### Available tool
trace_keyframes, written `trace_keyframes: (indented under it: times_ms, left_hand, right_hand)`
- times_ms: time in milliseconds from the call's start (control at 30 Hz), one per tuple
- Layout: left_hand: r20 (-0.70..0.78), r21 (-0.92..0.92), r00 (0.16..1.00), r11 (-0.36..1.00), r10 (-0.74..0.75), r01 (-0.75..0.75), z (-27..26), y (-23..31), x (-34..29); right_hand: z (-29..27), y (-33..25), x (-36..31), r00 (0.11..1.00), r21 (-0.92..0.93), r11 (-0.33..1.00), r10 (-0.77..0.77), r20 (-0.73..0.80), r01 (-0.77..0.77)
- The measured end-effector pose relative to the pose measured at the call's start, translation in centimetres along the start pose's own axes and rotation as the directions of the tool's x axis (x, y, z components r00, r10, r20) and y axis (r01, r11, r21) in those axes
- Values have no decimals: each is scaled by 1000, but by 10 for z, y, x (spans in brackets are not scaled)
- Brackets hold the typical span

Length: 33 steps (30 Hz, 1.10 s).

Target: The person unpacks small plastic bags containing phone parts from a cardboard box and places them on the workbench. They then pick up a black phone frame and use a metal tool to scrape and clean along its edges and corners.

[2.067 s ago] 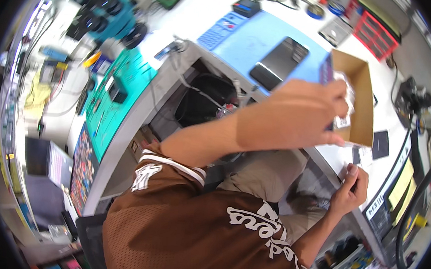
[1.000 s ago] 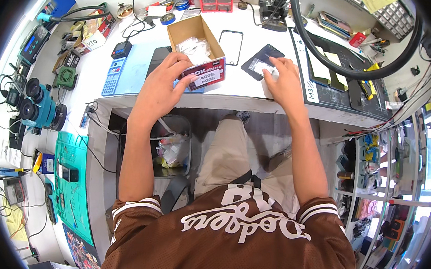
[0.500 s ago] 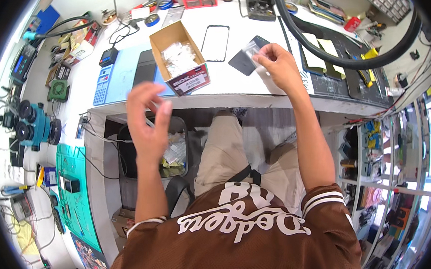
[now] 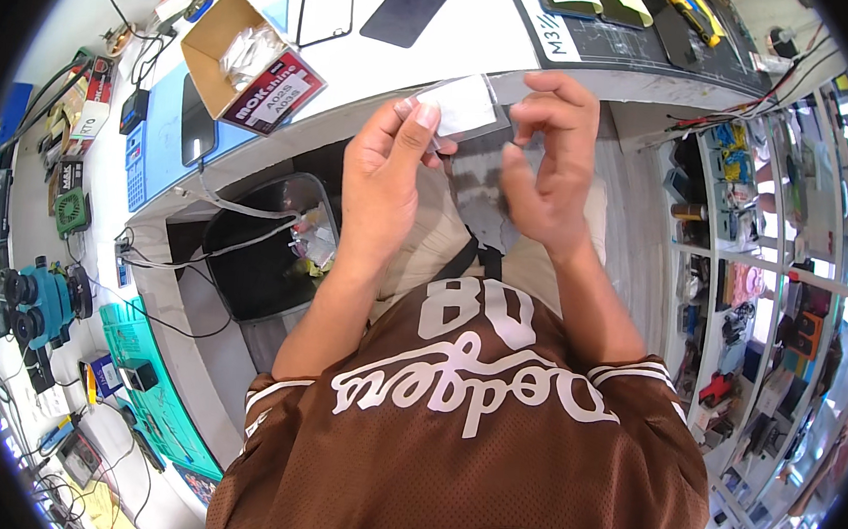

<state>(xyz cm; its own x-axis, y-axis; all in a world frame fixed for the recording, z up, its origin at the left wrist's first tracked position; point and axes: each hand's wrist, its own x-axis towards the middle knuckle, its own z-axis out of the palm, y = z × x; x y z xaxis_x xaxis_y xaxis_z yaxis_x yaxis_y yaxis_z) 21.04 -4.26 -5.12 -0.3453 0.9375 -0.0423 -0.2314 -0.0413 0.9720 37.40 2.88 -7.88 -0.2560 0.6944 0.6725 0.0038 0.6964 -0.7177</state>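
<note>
A small clear plastic bag (image 4: 466, 106) with a white rectangular piece inside is pinched between the thumb and fingers of my left hand (image 4: 383, 178). It is held in front of the table's front edge, above my lap. Just right of the bag, my right hand (image 4: 556, 171) has curled, parted fingers and is slightly blurred; nothing shows in it. On the table beyond lie a dark phone-shaped panel (image 4: 413, 6) and a thin black rectangular frame (image 4: 306, 9). An open cardboard box (image 4: 277, 95) with several small clear packets (image 4: 252, 53) stands left of my left hand.
Below the table stands a black bin (image 4: 250, 287) with rubbish in it. A black work mat (image 4: 646, 46) bearing a yellow-handled tool (image 4: 695, 13) lies at the right. Shelves (image 4: 787, 270) fill the right side; a teal microscope (image 4: 46, 305) and green mat (image 4: 163, 408) are at left.
The clear bag has come from my right hand above the panel into my left hand near the table's edge. My right hand has drawn back toward me, and the view has shifted.
</note>
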Motion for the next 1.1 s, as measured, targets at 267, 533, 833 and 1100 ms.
trace_keyframes:
  times_ms: [267, 533, 833, 1100]
  left_hand:
    - [34, 94, 999, 996, 0, -3, 12, 6, -6]
    - [55, 77, 998, 997, 27, -31, 27, 0, -6]
    - [125, 177, 991, 983, 37, -59, 45, 29, -2]
    - [205, 140, 975, 984, 80, -110, 54, 42, -8]
  right_hand:
    - [-17, -19, -1, 755, 547, 589, 642, 131, -595]
    - [-19, -22, -6, 689, 507, 541, 708, 156, -671]
    - [-50, -52, -10, 690, 678, 412, 697, 195, -608]
    - [-66, -66, -20, 763, 551, 603, 639, 98, -576]
